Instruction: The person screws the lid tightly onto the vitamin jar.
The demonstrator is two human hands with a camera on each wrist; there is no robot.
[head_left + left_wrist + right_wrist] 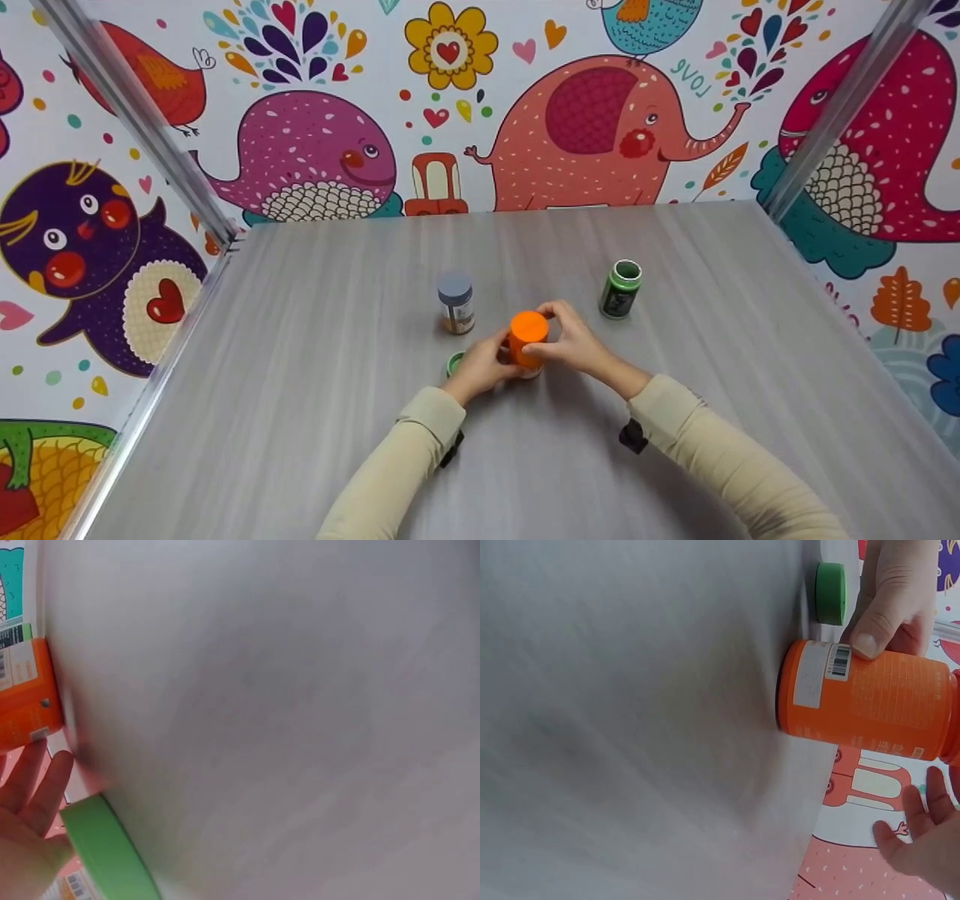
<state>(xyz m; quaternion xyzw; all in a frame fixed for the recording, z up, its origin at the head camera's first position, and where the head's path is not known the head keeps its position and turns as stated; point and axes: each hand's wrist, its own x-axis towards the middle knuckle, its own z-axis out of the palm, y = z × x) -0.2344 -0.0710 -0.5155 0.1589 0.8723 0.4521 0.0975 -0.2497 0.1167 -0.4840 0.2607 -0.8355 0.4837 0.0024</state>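
Note:
An orange bottle (pixel 529 341) with an orange cap (pixel 529 325) stands upright on the table between both hands. My left hand (pixel 482 366) grips its body low down; the thumb lies beside the barcode label in the right wrist view. At the top, my right hand (pixel 571 343) pinches the cap between thumb and forefinger, its other fingers spread in the right wrist view. Close by my left hand lies a green lid (pixel 830 594), partly hidden by that hand in the head view. A clear jar with a grey cap (pixel 456 304) stands just behind the left hand.
A green bottle (pixel 621 289) without a lid stands upright to the right, beyond my right hand. Grey wood-grain table (pixel 337 315) lies under everything. Patterned walls with cartoon animals and metal corner posts (pixel 832 112) bound the back and sides.

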